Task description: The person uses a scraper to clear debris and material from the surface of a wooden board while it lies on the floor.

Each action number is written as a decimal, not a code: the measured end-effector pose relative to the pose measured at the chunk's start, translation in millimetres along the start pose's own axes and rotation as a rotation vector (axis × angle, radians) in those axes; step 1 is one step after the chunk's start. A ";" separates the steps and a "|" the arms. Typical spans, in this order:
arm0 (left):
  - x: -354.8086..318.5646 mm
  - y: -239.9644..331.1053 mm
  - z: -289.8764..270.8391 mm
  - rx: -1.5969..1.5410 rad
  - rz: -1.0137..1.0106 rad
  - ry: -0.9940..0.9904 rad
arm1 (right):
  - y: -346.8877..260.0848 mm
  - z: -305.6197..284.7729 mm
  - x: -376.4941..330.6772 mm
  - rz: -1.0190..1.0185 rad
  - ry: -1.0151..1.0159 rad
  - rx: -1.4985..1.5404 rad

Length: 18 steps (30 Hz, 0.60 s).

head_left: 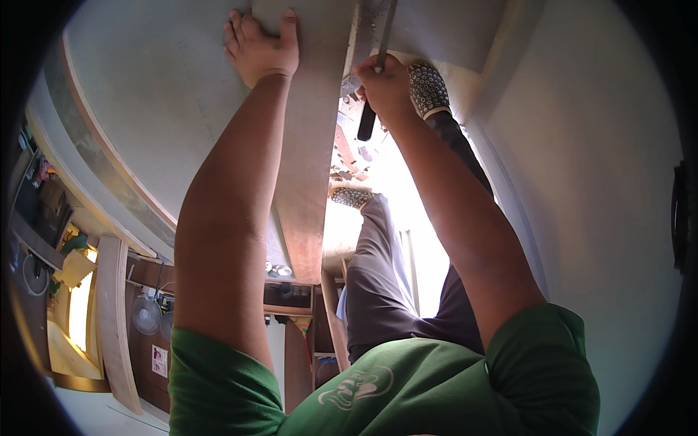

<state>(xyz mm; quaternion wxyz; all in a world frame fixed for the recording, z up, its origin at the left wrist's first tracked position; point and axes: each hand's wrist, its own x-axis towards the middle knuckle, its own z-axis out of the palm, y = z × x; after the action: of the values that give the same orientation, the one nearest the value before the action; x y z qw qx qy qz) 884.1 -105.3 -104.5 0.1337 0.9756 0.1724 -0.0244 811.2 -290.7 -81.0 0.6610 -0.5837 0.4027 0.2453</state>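
Observation:
My left hand [263,49] lies on a wooden board [309,152], near where it meets a large grey panel [153,80]; its fingers point away from me and the thumb stands apart. To the right, my right hand [387,86] is closed around a long narrow tool. Its black handle end [366,125] sticks out below the fist, and a thin straight metal strip [387,33] runs from the fist to the upper edge of the view. The tool is beside the board's right edge; its far tip is out of view.
Scraps and debris [349,156] lie below the board's edge, near my patterned shoes [429,87]. A pale wall [603,182] rises close on the right. At lower left are wooden shelving [116,320], a clear round container [147,314] and a broom-like item [302,325]. Strong light glares between my legs.

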 end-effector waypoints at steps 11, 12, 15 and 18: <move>-0.1 1.5 -2.3 0.037 -0.043 -0.030 | 10.4 26.2 -20.5 -0.109 0.081 -0.127; 0.2 2.1 -2.0 0.037 -0.041 -0.024 | 11.0 29.5 -21.9 -0.162 0.114 -0.169; 0.0 3.4 -2.7 0.033 -0.040 -0.013 | 7.7 33.9 -23.3 -0.109 0.177 -0.185; -1.1 4.9 -3.9 0.019 -0.050 -0.013 | 4.7 31.2 -22.8 -0.137 0.176 -0.223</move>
<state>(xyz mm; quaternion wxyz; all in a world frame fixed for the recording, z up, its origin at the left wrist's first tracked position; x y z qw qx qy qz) 884.7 -109.0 -99.4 0.1250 0.9720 0.1955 -0.0355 802.5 -256.2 -65.2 0.5693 -0.6988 0.3886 0.1910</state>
